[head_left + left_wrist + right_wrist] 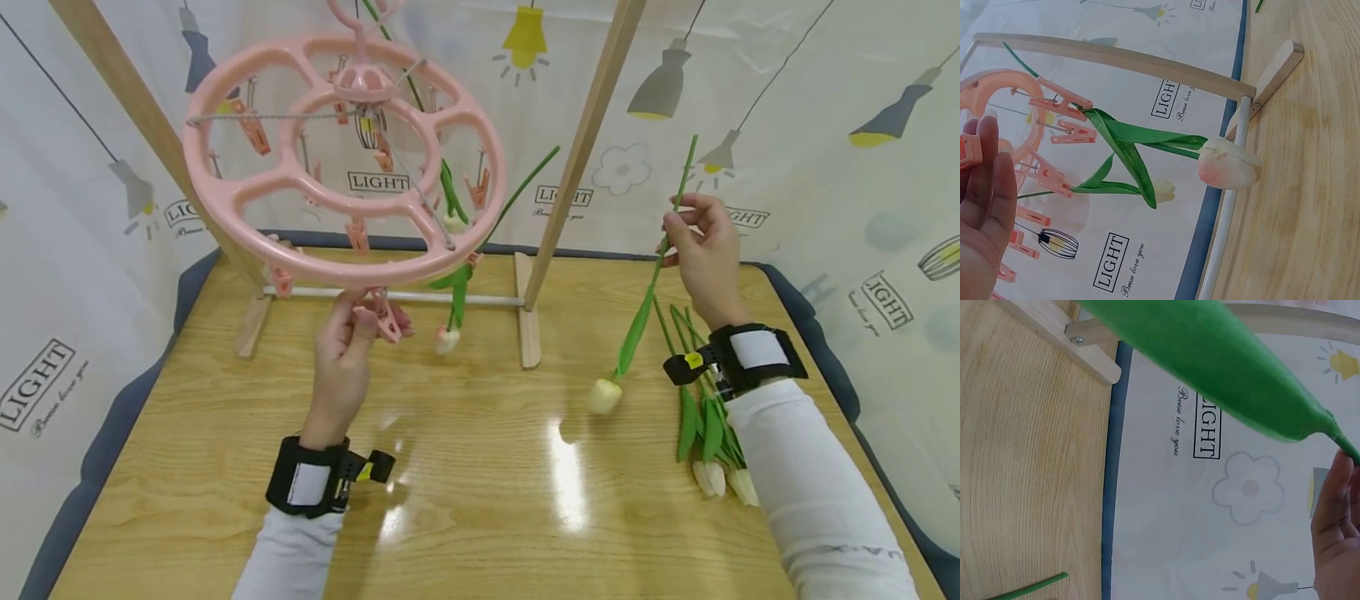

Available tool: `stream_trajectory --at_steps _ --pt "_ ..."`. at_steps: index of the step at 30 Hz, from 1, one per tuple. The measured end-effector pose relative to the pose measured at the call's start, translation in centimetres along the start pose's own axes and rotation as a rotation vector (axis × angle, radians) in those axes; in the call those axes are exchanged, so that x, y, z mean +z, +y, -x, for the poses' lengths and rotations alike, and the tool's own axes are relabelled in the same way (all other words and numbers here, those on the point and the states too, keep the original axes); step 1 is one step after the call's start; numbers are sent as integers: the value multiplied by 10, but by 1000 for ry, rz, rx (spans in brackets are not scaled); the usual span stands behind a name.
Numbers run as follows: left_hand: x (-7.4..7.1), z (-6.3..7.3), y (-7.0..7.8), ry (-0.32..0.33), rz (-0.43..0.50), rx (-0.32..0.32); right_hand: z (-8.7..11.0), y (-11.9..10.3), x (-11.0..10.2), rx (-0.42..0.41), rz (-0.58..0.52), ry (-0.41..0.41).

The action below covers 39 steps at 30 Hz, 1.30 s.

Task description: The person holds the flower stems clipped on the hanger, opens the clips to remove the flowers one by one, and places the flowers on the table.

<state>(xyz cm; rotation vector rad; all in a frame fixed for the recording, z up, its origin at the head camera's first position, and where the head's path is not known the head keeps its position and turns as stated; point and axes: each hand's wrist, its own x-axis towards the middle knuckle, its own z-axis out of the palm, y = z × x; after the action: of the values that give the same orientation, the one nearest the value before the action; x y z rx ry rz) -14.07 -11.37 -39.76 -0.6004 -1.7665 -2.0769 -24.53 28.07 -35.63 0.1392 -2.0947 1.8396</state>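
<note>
My left hand (347,350) pinches a pink clothespin (384,317) that hangs from the front rim of a round pink drying rack (360,271). In my right hand (705,250), thumb and fingers pinch the green stem of a white artificial tulip (606,396), its bloom pointing down over the table. Its broad leaf (1229,375) fills the top of the right wrist view. Two more tulips hang bloom-down from clips on the rack: a pink-tinged one (1229,164) and a white one (1163,190). Other pink clips (356,235) dangle around the ring.
A wooden stand (581,158) with a white crossbar (420,296) holds the rack above the wooden table (465,467). Several tulips (708,433) lie in a bunch at the right, partly behind my right forearm. A printed curtain (847,208) closes off the back and sides.
</note>
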Motion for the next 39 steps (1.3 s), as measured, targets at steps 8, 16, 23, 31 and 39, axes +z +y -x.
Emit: stream_trajectory --at_steps 8,16,23,31,39 --pt "-1 0 -2 -3 -9 0 0 7 -9 66 126 -4" --pt "-1 1 0 -4 -9 6 6 28 -24 131 489 -128" --pt "-2 2 0 -12 -5 15 14 38 -34 163 577 -200" --pt "-2 1 0 -10 -15 8 15 51 -39 175 676 -250" --pt "-2 1 1 -13 0 18 24 69 -38 193 722 -324"
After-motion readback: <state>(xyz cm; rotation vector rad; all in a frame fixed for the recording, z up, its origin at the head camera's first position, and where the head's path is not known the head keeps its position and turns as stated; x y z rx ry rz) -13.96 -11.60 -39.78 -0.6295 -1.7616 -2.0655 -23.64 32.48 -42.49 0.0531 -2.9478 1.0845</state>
